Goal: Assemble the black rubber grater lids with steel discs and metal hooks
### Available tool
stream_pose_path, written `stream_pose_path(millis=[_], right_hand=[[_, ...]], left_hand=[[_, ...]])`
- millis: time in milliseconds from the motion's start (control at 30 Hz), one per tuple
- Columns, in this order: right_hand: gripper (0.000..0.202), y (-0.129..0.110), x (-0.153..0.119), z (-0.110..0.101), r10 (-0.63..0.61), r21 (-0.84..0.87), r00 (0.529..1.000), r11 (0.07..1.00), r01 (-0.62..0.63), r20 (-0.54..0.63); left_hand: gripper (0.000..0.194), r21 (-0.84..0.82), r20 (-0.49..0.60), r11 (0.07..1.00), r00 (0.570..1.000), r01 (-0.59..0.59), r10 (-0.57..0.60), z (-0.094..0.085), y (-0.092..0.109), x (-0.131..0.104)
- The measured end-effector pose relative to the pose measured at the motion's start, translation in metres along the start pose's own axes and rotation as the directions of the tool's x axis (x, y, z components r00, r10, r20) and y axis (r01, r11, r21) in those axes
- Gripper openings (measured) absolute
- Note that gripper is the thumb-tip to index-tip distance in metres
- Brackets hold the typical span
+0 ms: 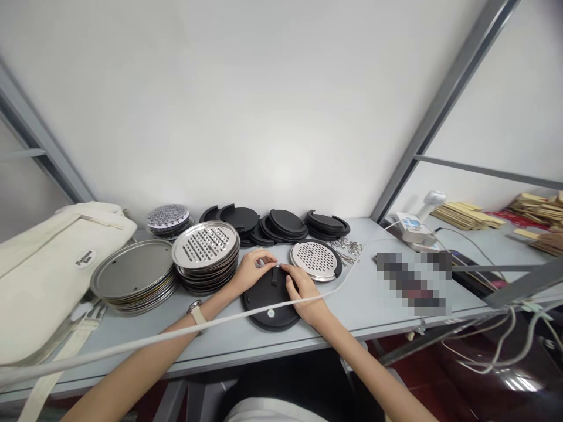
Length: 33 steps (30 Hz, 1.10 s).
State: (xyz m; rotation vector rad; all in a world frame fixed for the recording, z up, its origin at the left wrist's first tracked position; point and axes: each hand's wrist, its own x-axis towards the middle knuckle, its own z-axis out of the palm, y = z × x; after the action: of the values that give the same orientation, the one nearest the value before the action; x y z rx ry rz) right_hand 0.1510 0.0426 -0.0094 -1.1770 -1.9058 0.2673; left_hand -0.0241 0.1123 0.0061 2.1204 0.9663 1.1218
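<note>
A round black case point(273, 319) lies on the bench in front of me, a short black strap point(275, 276) across its upper part. My left hand point(254, 271) is closed in a pinch at the strap's far end, on a small silvery metal piece point(277, 265). From the other side, my right hand point(304, 293) pinches at the same spot, its other fingers bent over the case. What exactly the fingertips grip is partly hidden. Just right of the hands sits a perforated metal disc point(314, 258) in a black rim.
Left are stacked grater discs point(206, 245), plain metal discs point(134, 266) and a cream bag point(57, 264). Black round cases point(285, 223) line the wall, near loose metal hooks point(349, 251). A white cable point(167, 336) crosses before my arms. Further right stands a white device point(416, 228).
</note>
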Motion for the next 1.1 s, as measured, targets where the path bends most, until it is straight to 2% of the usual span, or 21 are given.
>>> stream_pose_path(millis=[300, 633, 1100], right_hand=[[0.033, -0.0002, 0.0, -0.0002, 0.011, 0.008, 1.0, 1.0, -0.011, 0.007], [0.035, -0.0025, -0.0009, -0.0019, 0.039, 0.012, 0.999, 0.999, -0.039, 0.036], [0.035, 0.0011, -0.0001, 0.0019, -0.025, -0.039, 0.999, 0.999, 0.026, 0.024]], left_hand=[[0.009, -0.056, -0.002, 0.998, 1.0, -0.007, 0.007, 0.0004, -0.005, 0.0013], [0.008, -0.06, 0.002, 0.997, 0.999, 0.041, -0.041, -0.0017, -0.0068, 0.0034], [0.011, -0.079, 0.011, 0.996, 0.999, 0.051, -0.051, -0.0017, -0.0083, 0.0039]])
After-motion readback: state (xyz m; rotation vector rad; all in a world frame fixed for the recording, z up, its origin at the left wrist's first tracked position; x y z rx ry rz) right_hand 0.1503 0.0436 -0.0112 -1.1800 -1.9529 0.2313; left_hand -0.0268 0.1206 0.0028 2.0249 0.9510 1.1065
